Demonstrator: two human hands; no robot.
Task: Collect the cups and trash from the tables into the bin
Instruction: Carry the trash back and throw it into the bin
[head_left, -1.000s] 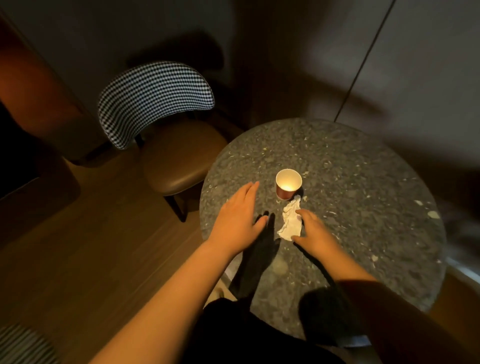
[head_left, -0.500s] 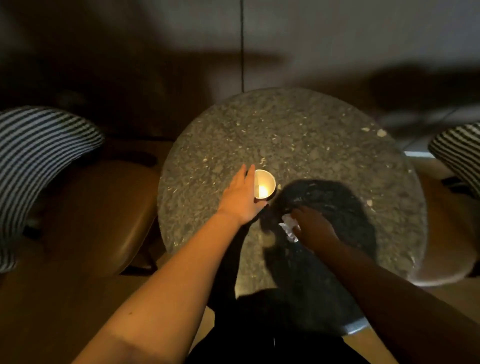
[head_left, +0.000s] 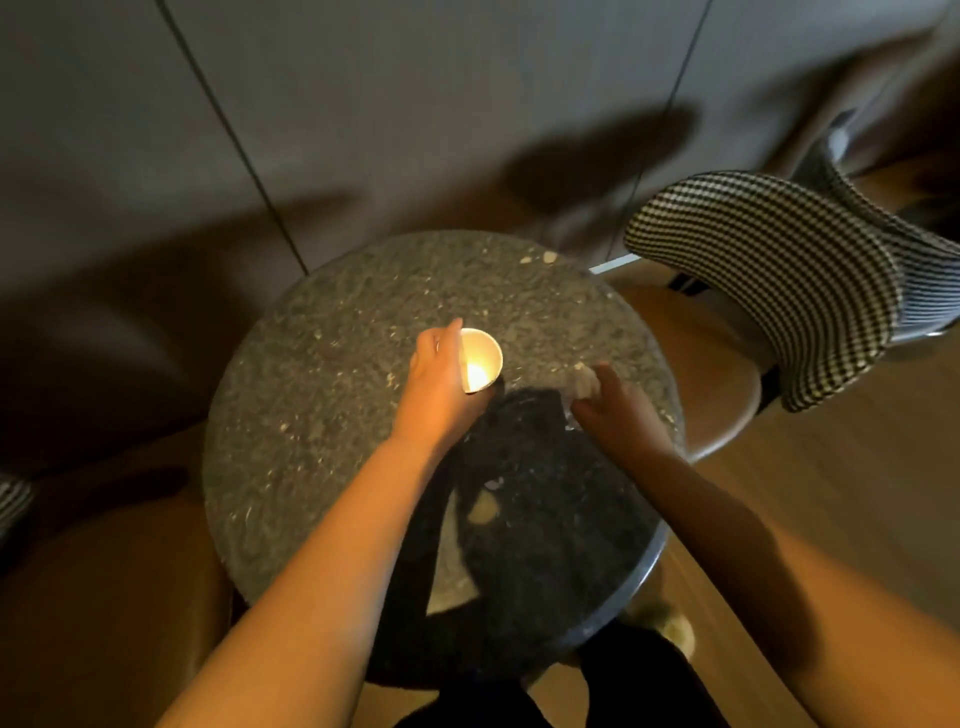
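On the round speckled stone surface (head_left: 311, 426), the left hand (head_left: 436, 395) wraps its fingers round the near-left side of a small paper cup (head_left: 482, 359), which stands upright near the middle. Just to the right, the right hand (head_left: 618, 421) pinches a crumpled white tissue (head_left: 584, 383) close above the stone. A chair (head_left: 753, 270) with a checked backrest stands beside the surface's right edge.
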